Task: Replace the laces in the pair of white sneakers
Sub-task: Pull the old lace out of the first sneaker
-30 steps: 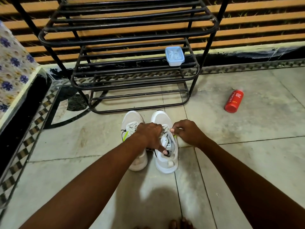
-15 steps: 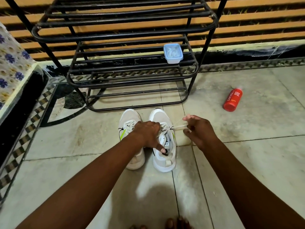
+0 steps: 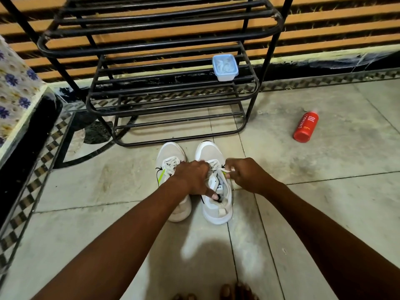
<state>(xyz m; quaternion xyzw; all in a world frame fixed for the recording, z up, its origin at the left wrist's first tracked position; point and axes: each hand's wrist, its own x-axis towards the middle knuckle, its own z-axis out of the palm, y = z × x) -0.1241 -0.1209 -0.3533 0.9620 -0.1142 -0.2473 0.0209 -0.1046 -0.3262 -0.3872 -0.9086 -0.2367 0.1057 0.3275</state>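
Comparing with a moment ago, I find my right hand (image 3: 244, 174) back at the right white mesh sneaker (image 3: 216, 187) on the floor tiles, pinching its white flat lace (image 3: 223, 169) for another pull; my left hand (image 3: 192, 177) grips the collar. Unlacing incomplete.

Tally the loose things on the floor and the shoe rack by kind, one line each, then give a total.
White sneakers: 2, the left sneaker and the right sneaker, side by side on the floor
Red bottle: 1, lying on the floor
Blue-lidded container: 1, on the black shoe rack
Total: 4
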